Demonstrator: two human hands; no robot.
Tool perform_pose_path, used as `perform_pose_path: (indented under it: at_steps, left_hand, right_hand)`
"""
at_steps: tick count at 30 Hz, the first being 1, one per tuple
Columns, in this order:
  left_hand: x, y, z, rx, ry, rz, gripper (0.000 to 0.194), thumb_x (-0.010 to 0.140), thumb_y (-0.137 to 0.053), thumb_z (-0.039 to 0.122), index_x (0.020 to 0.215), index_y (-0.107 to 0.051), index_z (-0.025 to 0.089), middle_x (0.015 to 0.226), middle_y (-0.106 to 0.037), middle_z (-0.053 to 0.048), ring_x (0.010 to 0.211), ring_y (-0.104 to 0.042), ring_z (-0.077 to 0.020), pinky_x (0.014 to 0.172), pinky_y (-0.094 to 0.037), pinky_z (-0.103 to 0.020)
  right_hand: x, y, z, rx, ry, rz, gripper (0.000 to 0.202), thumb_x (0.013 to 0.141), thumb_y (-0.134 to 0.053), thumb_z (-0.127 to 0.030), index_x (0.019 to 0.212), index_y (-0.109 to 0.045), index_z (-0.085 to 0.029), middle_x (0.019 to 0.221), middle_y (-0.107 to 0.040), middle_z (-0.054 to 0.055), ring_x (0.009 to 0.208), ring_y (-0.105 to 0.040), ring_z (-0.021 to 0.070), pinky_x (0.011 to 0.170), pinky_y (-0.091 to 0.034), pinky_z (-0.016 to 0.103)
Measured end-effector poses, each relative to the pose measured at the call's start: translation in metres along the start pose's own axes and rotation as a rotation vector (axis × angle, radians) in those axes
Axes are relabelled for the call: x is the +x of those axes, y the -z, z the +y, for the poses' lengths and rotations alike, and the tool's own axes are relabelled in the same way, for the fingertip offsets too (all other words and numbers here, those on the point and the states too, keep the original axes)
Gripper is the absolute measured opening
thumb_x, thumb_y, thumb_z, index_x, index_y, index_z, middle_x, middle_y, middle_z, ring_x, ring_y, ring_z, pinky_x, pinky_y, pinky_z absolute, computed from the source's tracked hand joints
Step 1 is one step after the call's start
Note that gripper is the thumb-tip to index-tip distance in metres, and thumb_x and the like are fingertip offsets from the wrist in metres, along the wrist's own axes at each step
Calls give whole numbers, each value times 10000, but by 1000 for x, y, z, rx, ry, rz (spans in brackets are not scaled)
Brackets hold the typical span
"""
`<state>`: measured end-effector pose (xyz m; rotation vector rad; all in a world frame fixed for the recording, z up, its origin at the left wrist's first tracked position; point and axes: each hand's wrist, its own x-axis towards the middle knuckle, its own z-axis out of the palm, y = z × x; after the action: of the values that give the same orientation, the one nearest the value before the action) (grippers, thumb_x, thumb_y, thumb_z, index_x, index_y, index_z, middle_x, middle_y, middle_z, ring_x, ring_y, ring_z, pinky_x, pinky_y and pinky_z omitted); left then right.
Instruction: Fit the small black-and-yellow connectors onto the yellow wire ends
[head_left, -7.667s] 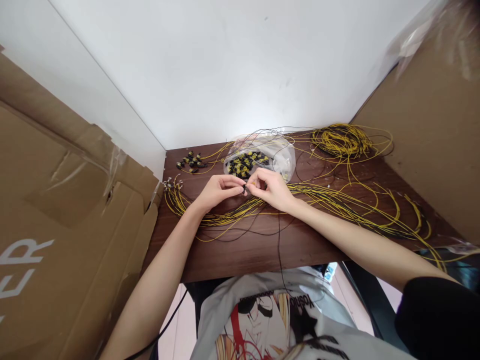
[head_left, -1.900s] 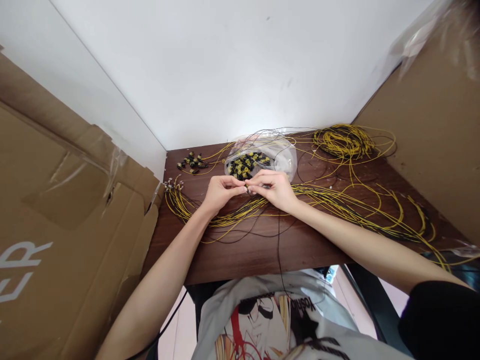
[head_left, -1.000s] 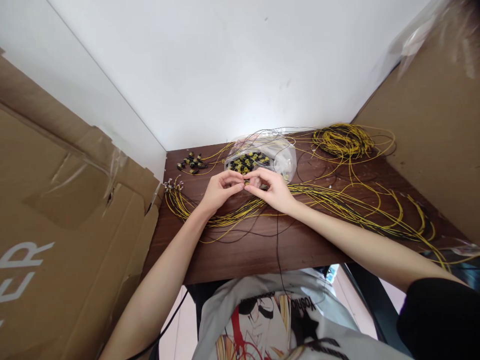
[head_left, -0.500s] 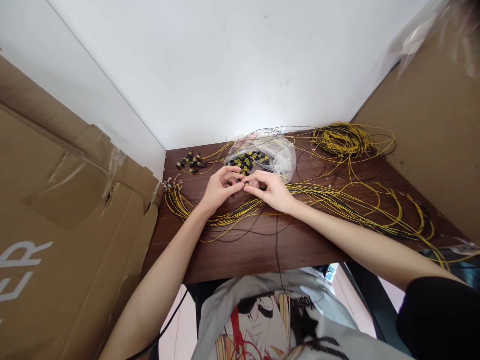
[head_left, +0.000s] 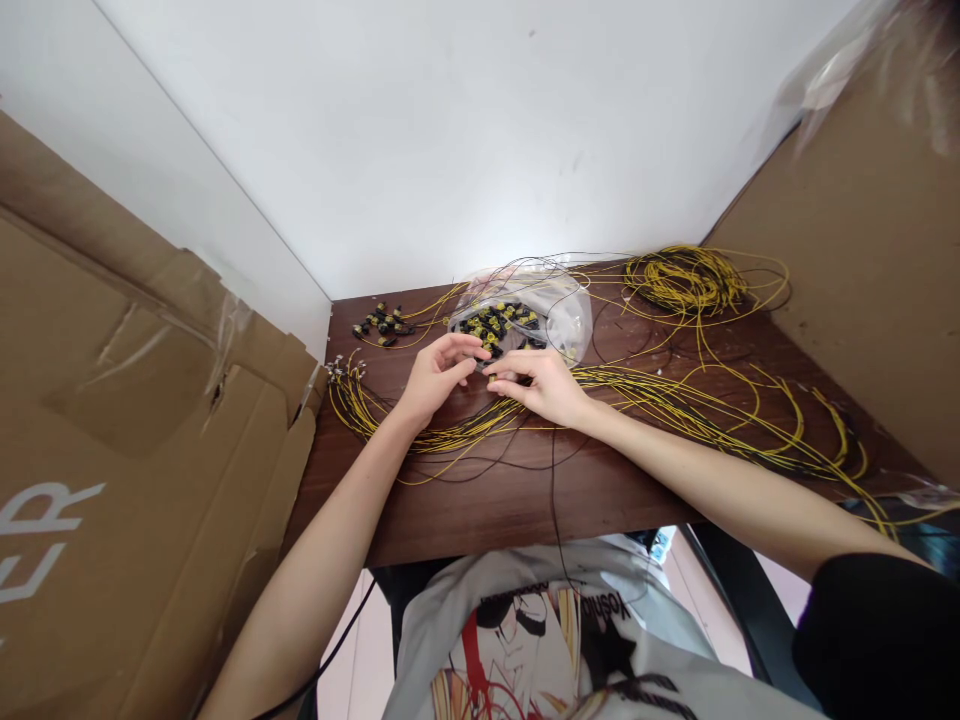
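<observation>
Where the cardboard panel (head_left: 157, 400) rises: far left of the frame, edging the dark brown bench (head_left: 465, 510), apart from both hands.
Pale wire ends (head_left: 348, 367): left of centre, gathered at the tip of a yellow-and-black wire bundle (head_left: 457, 436), which runs rightward below the hands and past the forearms.
Loose connectors (head_left: 385, 325): above those ends, a small scatter of black and yellow parts near the bench's back edge.
Left hand (head_left: 435, 380): just left of the frame's middle; its grip is spread, thumb and fingertips parted, and no piece can be seen between them.
Small yellow-and-black piece (head_left: 492, 379): mid-frame, at the tips of the right thumb and forefinger, just right of the left fingertips and not touching them; too little shows to tell its long axis.
Clear plastic bag (head_left: 570, 312): directly above the hands, its heap of connectors (head_left: 491, 322) partly covered by the fingers.
Right hand (head_left: 551, 390): right of the piece and nearer to it; its grip is pinched on it.
Dark hanging wire (head_left: 554, 490): below the right hand, dropping over the bench's front edge.
Wire coil (head_left: 684, 282): upper right of the bench, strands trailing toward the bag and down to the bundle.
</observation>
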<state>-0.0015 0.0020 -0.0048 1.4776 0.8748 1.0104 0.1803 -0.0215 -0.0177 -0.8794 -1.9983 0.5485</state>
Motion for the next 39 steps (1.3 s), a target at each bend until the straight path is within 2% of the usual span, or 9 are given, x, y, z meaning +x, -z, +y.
perform_pose_path:
  at_steps: [5,12,19,23,28,32,39]
  left_hand:
    - [-1,0,3,30,-11,-21,200,669,-604,117,866,-639,122,879,-652,-50,684,-530,-97,560,-422,-200]
    - [-3,0,4,92,-2,-83,273,682,-692,203,941,-649,131,821,-636,-41,739,-561,-123,661,-441,-229]
    - [-2,2,0,82,28,-62,299,676,-727,255,942,-675,128,815,-664,-49,730,-580,-131,706,-455,-259]
    - [-2,2,-1,63,27,-42,266,690,-718,272,927,-699,153,873,-677,-50,730,-576,-122,651,-447,-236]
    - [-2,1,1,33,30,1,259,684,-719,298,910,-711,172,817,-683,-37,697,-573,-118,584,-437,-220]
    - [-1,1,3,-10,23,34,283,674,-725,313,908,-704,156,814,-689,-46,657,-570,-111,575,-443,-225]
    - [1,3,0,-87,37,95,275,699,-708,291,936,-689,153,792,-674,-30,587,-517,-71,578,-444,-214]
  right_hand:
    - [1,1,-2,34,-31,64,168,807,-633,-237,944,-688,-158,718,-609,21,623,-568,122,614,-472,257]
    - [1,0,-1,81,19,54,191,813,-603,-187,993,-664,-175,759,-587,23,667,-577,130,667,-505,285]
    - [-1,-2,0,101,9,31,257,826,-560,-171,1071,-635,-193,792,-625,22,669,-583,124,675,-510,281]
    - [-1,-1,-3,99,-42,87,280,840,-522,-180,1113,-589,-179,823,-655,29,713,-608,136,686,-509,279]
    - [0,1,0,52,-106,161,216,844,-448,-127,1005,-586,-169,867,-670,46,769,-626,153,731,-502,298]
    - [1,3,2,-100,-65,98,211,824,-440,-96,922,-612,-171,915,-662,67,857,-598,191,787,-469,337]
    - [0,1,5,-304,-84,-36,206,835,-481,-130,993,-610,-159,1019,-648,84,972,-548,234,857,-402,377]
